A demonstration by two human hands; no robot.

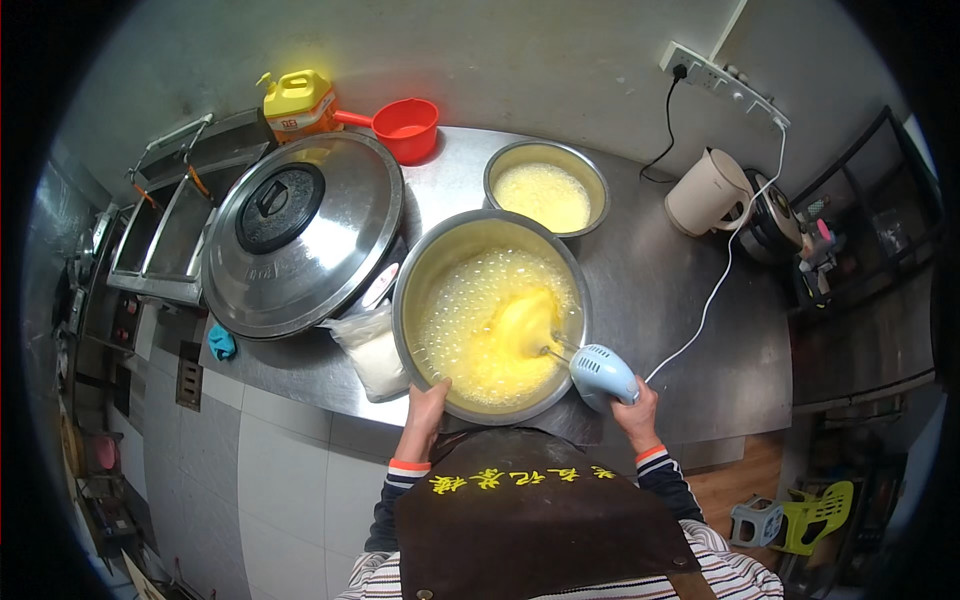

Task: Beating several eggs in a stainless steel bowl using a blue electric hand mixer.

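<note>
A large metal bowl on the counter holds a frothy yellow liquid covered in bubbles. My left hand grips the bowl's near left rim, thumb over the edge. In my right hand is a light-blue electric hand mixer. Its two beaters reach into the liquid at the right, where the surface is smoother and deeper yellow; their lower ends are hidden. Behind the large bowl stands a smaller metal bowl of similar foamy yellow liquid. A plastic bag of white powder leans close to the large bowl's left side.
A big lidded metal pot stands left on the steel counter. A red plastic dipper and a yellow jug are by the wall. The mixer's white cord runs past a kettle to a wall power strip.
</note>
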